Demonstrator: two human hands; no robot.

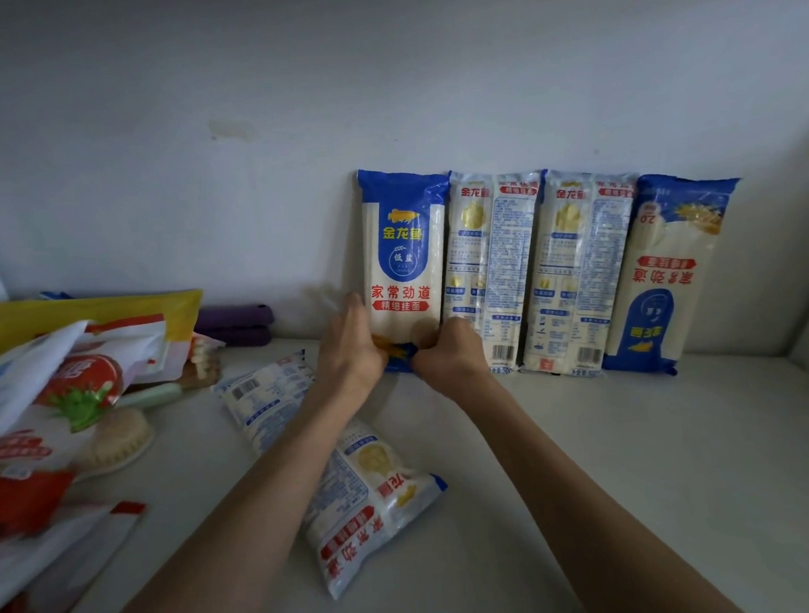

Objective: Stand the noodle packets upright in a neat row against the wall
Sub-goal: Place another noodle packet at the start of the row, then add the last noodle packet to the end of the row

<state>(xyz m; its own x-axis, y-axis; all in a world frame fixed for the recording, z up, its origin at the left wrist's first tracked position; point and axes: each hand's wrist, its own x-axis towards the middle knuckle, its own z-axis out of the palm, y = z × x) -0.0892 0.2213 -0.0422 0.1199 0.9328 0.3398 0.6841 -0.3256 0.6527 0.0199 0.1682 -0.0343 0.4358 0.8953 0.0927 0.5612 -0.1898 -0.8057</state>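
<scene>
Several blue-and-white noodle packets stand upright against the white wall. The leftmost packet shows its front; my left hand and my right hand grip its bottom end from either side. To its right stand two packets showing their backs, then a front-facing one turned upside down. One more noodle packet lies flat on the white surface beneath my left forearm, partly hidden by it.
A heap of red, white and yellow bags fills the left side. A brush lies beside it, and purple cloth sits at the wall. The white surface stretches right to a side wall.
</scene>
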